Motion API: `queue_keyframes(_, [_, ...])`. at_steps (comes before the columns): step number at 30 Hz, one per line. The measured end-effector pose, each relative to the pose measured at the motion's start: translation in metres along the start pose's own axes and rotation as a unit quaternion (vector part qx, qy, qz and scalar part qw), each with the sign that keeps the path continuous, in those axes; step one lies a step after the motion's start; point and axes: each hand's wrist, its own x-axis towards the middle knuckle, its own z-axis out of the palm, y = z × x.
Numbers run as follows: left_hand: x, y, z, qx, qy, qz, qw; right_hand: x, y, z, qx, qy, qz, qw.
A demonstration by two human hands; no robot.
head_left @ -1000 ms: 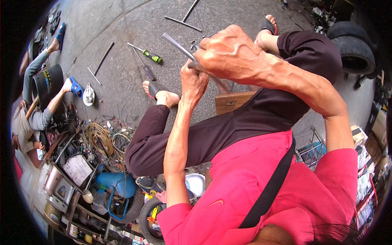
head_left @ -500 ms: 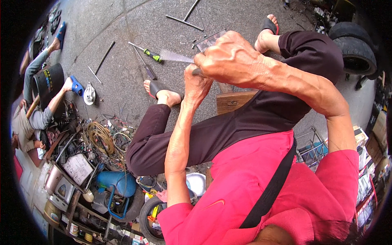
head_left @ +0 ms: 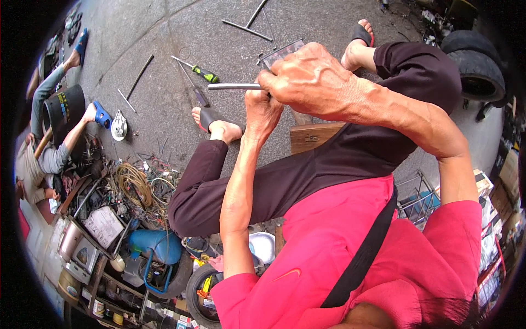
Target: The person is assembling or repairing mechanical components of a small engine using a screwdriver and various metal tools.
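Note:
My left hand (head_left: 259,115) and my right hand (head_left: 315,82) are closed together in front of my knees, the right one slightly farther and on top. A straight metal bar, seemingly the crossbar of a T-handle wrench (head_left: 233,86), sticks out leftward from between them; the rest of the tool is hidden by my fingers. Just beyond my right hand shows a flat, see-through greyish piece (head_left: 282,53), partly covered. A green-and-black screwdriver (head_left: 205,74) lies on the ground past the bar's end, beside a thin dark-handled tool (head_left: 200,97).
T-handle wrenches (head_left: 247,29) (head_left: 136,77) lie on the ground. A wooden block (head_left: 315,137) sits between my legs. Left are a round metal part (head_left: 119,126), coiled hose (head_left: 134,183), a blue tank (head_left: 159,247) and another person (head_left: 38,164). Tires (head_left: 476,74) stand at right.
The bar was a blurred, tilted streak pointing left; now it is sharp and almost level. My hands have barely moved.

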Motion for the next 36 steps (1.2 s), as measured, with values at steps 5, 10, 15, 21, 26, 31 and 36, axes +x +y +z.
queue_keyframes(5, [0.000, -0.001, 0.000, 0.052, -0.046, 0.018, 0.997, -0.001, 0.000, 0.013, -0.024, 0.041, -0.011, 0.999])
queue_keyframes(10, [-0.008, -0.003, 0.005, 0.040, 0.008, 0.011, 0.999, 0.001, 0.004, 0.015, -0.054, 0.054, -0.081, 0.994])
queue_keyframes(15, [0.007, 0.009, 0.002, -0.005, 0.032, -0.027, 0.999, 0.001, 0.008, 0.015, -0.082, 0.138, 0.009, 0.987])
queue_keyframes(21, [0.000, -0.007, -0.009, -0.010, -0.007, -0.079, 0.997, 0.002, 0.008, 0.009, 0.017, 0.169, 0.063, 0.983])
queue_keyframes(26, [0.005, 0.006, -0.004, -0.094, -0.002, -0.100, 0.991, -0.004, 0.014, -0.005, 0.002, 0.113, 0.094, 0.989])
queue_keyframes(31, [0.000, 0.001, -0.009, -0.004, -0.017, -0.068, 0.998, -0.013, 0.010, 0.000, 0.222, -0.018, 0.061, 0.973])
queue_keyframes(36, [0.000, 0.005, -0.008, -0.075, -0.031, -0.085, 0.993, -0.016, 0.017, 0.008, 0.117, 0.149, 0.014, 0.982])
